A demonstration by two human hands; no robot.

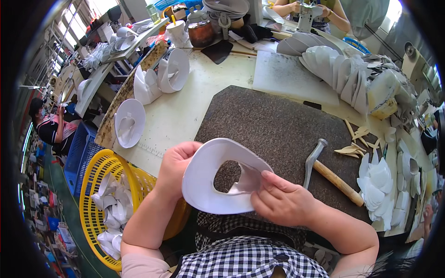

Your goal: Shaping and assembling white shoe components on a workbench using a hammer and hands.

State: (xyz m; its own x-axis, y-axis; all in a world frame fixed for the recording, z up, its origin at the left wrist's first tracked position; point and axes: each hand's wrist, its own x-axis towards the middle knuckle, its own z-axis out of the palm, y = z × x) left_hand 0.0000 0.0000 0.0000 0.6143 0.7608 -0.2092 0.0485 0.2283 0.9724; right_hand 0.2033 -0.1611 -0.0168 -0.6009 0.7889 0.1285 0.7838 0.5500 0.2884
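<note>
Between my hands, above the near edge of a dark stone slab (259, 116), I hold a white shoe upper (204, 185) bent into a ring, with an oval opening in its middle. My left hand (178, 164) grips its left rim, the fingers partly hidden behind it. My right hand (285, 199) pinches the right edge, thumb and fingers closed on the material. To the right of my hands, a hammer (336, 180) with a wooden handle and metal head lies on the slab. Three more curved white uppers (131, 121) stand on the table at the left.
Yellow basket (88, 204) with white pieces stands at lower left, beside a blue crate (79, 157). White pieces (374, 185) and wooden slivers (354, 139) lie at the right. Stacked uppers (329, 65) line the back right. A co-worker (336, 11) sits across the table.
</note>
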